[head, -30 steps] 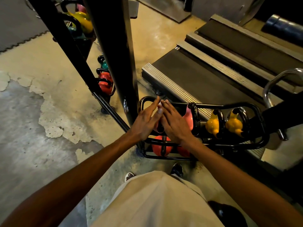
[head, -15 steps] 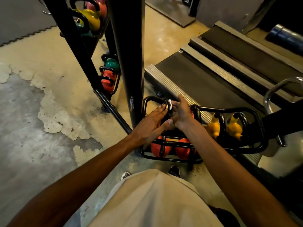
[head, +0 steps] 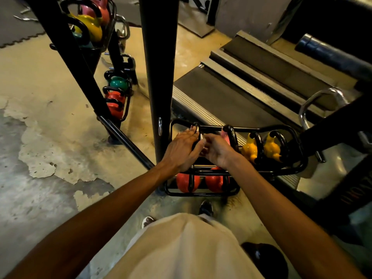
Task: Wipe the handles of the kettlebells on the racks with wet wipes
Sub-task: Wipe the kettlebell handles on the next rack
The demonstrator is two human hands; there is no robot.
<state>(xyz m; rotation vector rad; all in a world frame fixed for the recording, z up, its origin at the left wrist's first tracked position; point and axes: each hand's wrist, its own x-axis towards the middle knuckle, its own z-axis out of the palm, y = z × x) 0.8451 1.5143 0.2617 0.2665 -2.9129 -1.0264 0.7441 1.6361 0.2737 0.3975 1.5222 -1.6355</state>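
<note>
Black tubular steel, glossy and rounded at the corners, forms the low rack [head: 237, 128] at 12 o'clock from the person's feet; its upper tier carries a pink kettlebell [head: 225, 135] and two yellow kettlebells [head: 261, 148] with thick looped black handles, its lower tier two smooth red kettlebells [head: 201, 181]. The left hand [head: 181, 151] lies with fingers stretched over a black kettlebell handle [head: 196, 126] at the rack's 10 o'clock end, fingertips curling onto it; the right hand [head: 218, 148] is just beside it, thumb and fingers pinching a small white wet wipe [head: 202, 137] between the two hands, mostly hidden. A square black post [head: 159, 77] rises just at 9 o'clock of the left hand, close against it; a slanted black beam [head: 70, 57] and a thin floor bar [head: 124, 139] run off toward 10 o'clock, past a second rack [head: 128, 93] with a green and a red kettlebell. Ribbed grey treadmill decks [head: 231, 91] crowd the rack from 1 o'clock; a chrome loop [head: 320, 101] and dark frame close 3 o'clock. Concrete floor [head: 40, 137], cracked and peeling in pale patches, lies open toward 8 and 9 o'clock.
</note>
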